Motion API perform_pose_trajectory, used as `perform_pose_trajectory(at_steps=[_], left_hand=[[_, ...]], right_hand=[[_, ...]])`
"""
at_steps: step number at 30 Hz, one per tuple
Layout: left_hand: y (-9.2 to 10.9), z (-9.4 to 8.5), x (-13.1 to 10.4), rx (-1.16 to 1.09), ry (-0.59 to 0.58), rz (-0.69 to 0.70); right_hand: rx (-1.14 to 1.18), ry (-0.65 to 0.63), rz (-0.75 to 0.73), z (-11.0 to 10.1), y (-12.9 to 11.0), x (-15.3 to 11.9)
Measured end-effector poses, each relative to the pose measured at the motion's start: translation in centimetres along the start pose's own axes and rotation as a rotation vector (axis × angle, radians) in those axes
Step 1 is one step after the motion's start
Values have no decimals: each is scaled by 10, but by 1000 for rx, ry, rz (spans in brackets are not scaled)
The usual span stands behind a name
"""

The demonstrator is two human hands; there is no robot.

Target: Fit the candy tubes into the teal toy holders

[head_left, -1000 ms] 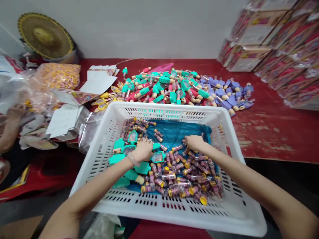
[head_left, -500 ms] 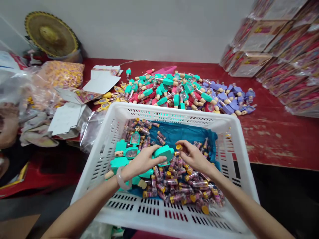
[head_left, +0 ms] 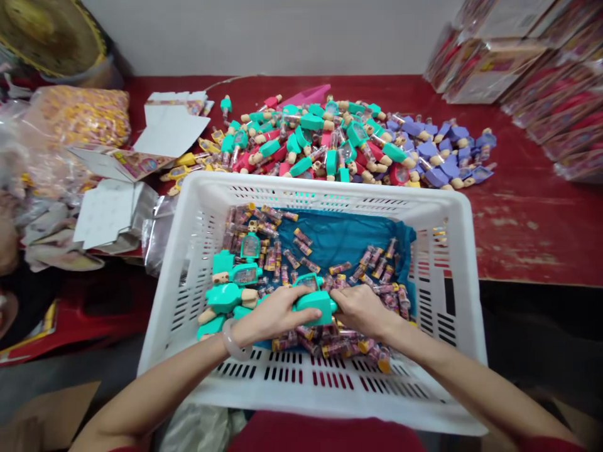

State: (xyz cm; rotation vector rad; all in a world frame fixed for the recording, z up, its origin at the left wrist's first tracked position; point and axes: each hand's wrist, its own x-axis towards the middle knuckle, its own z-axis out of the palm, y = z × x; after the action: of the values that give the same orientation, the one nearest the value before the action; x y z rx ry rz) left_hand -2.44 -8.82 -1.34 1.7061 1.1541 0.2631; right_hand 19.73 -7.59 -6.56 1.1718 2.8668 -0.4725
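My left hand [head_left: 277, 311], with a pale bracelet at the wrist, is closed around a teal plastic piece [head_left: 316, 307] above the white basket [head_left: 330, 402]. My right hand [head_left: 360, 306] has its fingers pressed together at the right end of that piece; whatever they pinch is hidden. A second teal piece with a clear window [head_left: 308, 282] lies just behind it. Small clear tubes with yellow caps [head_left: 334, 347] lie under and around my hands on a blue sheet [head_left: 330, 242]. Several teal pieces [head_left: 223, 297] rest at the basket's left side.
Behind the basket, a pile of teal, red, yellow and purple pieces [head_left: 301, 138] covers part of the red table [head_left: 527, 232]. Wrapped packs [head_left: 494, 69] are stacked at right. White cartons [head_left: 106, 210] and a filled plastic bag [head_left: 89, 119] stand at left. Part of another person shows at the left edge.
My right hand has come to the teal piece's end and closed, where before it held a yellow-capped tube beside it. The camera view has shifted, and the basket appears higher.
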Motion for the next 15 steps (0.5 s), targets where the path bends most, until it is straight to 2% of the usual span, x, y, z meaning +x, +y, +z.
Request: perform_pose_trajectory(at_steps=[3, 5, 7, 11, 13, 15], left_hand=[[-2, 6, -1, -23, -37, -25], [-9, 13, 1, -146, -67, -94], [-16, 20, 4, -348, -130, -215], [-24, 25, 9, -692, -362, -495], [-22, 24, 10, -706, -376, -526], [-18, 23, 8, -652, -346, -493]], right_hand=[[-23, -57, 29, 3, -6, -4], [-56, -67, 14, 5, -10, -8], [-87, -75, -25, 5, -11, -11], [-54, -81, -34, 3, -13, -15], [-34, -87, -27, 2, -14, -16], [-23, -123, -32, 3, -17, -18]])
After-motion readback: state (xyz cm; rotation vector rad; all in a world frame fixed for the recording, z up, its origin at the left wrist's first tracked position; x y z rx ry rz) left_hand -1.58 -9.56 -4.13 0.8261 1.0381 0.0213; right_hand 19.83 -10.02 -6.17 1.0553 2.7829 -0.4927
